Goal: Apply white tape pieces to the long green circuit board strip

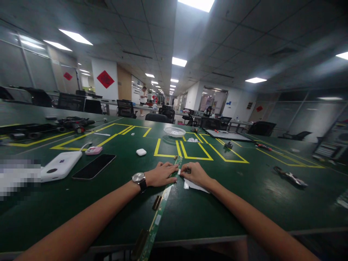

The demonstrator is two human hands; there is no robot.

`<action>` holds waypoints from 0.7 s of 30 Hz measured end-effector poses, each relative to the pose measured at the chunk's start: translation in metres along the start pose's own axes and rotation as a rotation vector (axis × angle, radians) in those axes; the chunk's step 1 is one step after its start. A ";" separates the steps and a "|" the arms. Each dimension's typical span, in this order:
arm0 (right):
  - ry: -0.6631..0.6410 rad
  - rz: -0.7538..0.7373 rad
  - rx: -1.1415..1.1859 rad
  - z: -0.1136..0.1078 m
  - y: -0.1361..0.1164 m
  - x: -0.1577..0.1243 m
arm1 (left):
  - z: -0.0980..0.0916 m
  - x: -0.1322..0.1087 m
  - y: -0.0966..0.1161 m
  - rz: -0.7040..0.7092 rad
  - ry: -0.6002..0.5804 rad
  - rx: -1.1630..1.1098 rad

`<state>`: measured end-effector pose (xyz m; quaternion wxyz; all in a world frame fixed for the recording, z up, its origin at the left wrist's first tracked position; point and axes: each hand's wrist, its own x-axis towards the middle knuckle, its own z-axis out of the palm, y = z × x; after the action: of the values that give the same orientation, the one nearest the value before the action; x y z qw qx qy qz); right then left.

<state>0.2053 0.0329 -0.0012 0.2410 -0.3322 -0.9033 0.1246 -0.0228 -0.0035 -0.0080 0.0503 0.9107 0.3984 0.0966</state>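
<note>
In the head view, I see a long green board (162, 207) in the middle of the table (217, 217). It runs from near to far, and its near end pokes out past the table's near edge. Brown strips (157, 203) stick out on its left side.

My left grip (160, 175), a bare hand, is wide. Its fingers are spread and touch the far part of the board from the left. A watch (138, 177) is on that wrist. My right grip (197, 174) is narrow, with its fingers bent in at the right side of the board's far part. I cannot tell if they pinch anything. White paper (199, 186) lies under the right wrist.

On the left are a white charger (61, 166), a black phone (95, 166) and a pink case (94, 150). A small white case (141, 152) sits nearer the middle. Far past the board is a white bowl (174, 136). Yellow tape (201, 158) makes boxes on the table. Well past it, a person (143, 97) stands.
</note>
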 end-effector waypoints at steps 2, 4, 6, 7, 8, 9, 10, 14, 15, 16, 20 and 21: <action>0.001 -0.024 0.000 0.000 0.002 -0.001 | -0.001 -0.001 0.003 -0.002 0.000 -0.009; -0.008 -0.053 -0.002 -0.001 0.004 -0.001 | -0.002 -0.001 0.006 -0.012 0.012 -0.029; -0.045 -0.111 0.009 -0.005 0.006 0.000 | -0.002 -0.002 0.008 -0.038 0.027 -0.054; -0.061 -0.153 0.021 -0.007 0.006 0.000 | -0.002 -0.002 0.009 -0.050 0.035 -0.070; -0.072 -0.197 0.033 -0.010 0.006 0.000 | -0.002 -0.002 0.009 -0.053 0.039 -0.092; -0.073 -0.239 0.043 -0.012 0.005 0.000 | -0.002 -0.002 0.008 -0.054 0.052 -0.116; -0.068 -0.271 0.050 -0.014 0.003 0.000 | -0.003 -0.002 0.007 -0.061 0.076 -0.142; -0.109 -0.315 0.026 -0.014 -0.005 0.000 | -0.012 -0.004 -0.004 -0.135 0.291 -0.237; -0.138 -0.329 0.014 -0.013 -0.006 0.001 | -0.015 -0.005 -0.007 -0.165 0.367 -0.255; -0.166 -0.346 -0.001 -0.012 -0.004 0.003 | -0.018 -0.006 -0.010 -0.188 0.432 -0.268; -0.172 -0.269 -0.140 -0.016 0.025 0.012 | -0.024 -0.013 -0.019 -0.205 0.557 -0.252; -0.153 -0.158 -0.214 -0.021 0.037 0.011 | -0.024 -0.014 -0.021 -0.196 0.558 -0.232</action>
<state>0.2286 0.0698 0.0061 0.1435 -0.2734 -0.9505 0.0333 -0.0520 0.0006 0.0096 0.0517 0.7945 0.4689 0.3824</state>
